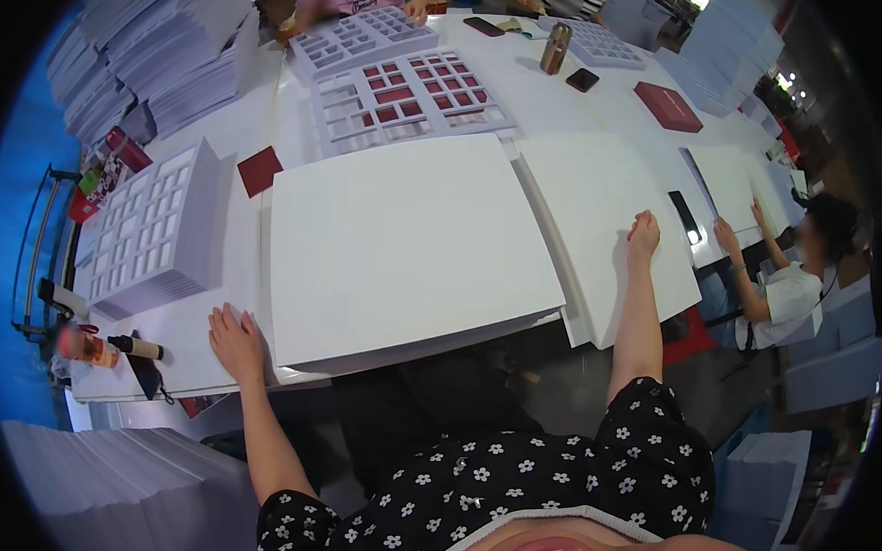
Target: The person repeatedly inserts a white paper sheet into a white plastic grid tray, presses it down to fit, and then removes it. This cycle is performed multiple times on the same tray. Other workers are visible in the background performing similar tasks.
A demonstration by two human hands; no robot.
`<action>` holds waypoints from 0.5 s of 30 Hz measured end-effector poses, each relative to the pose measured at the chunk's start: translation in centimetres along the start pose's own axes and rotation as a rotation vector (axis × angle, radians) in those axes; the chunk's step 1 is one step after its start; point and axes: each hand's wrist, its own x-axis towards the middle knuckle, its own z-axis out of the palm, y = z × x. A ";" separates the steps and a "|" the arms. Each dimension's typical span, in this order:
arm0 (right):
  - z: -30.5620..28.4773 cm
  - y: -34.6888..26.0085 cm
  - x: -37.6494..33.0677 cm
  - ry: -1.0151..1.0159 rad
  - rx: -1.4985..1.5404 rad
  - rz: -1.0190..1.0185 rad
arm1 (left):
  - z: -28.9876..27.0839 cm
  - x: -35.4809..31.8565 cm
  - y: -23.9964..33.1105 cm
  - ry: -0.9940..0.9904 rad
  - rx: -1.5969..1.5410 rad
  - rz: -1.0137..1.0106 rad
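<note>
My left hand (235, 343) lies on the white tabletop with its fingers stretched out, holding nothing. It is just left of a thick stack of large white sheets (406, 243) directly in front of me. Out to the right, my right hand (644, 234) rests over a second, lower pile of white sheets (589, 207), its fingers drawn together. Whether anything is between those fingers is hidden. Beyond the central stack sits a white grid tray (411, 109) with dark red pieces in several compartments. Left of the stack, a dark red square card (260, 172) lies flat.
Stacked white grid trays (153, 232) stand at the left, near bottles (137, 346) at the table edge. Tall paper stacks (177, 76) rise at the back left. A red box (668, 107), gold flask (555, 48) and phone (583, 80) lie farther right. Co-workers sit across and to the right.
</note>
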 end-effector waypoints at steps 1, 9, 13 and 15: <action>0.2 -0.2 0.0 0.002 -0.068 -0.001 | 0.0 0.1 0.0 0.001 0.001 -0.003; 7.0 -6.0 7.9 -0.121 -0.289 -0.033 | -0.5 0.6 1.0 -0.038 -0.023 -0.021; 19.6 -11.9 7.8 -0.475 -0.241 -0.292 | -1.1 0.8 1.1 -0.054 -0.030 -0.033; 26.0 -14.3 6.1 -0.679 -0.365 -0.493 | -1.3 0.9 1.0 -0.062 -0.031 -0.036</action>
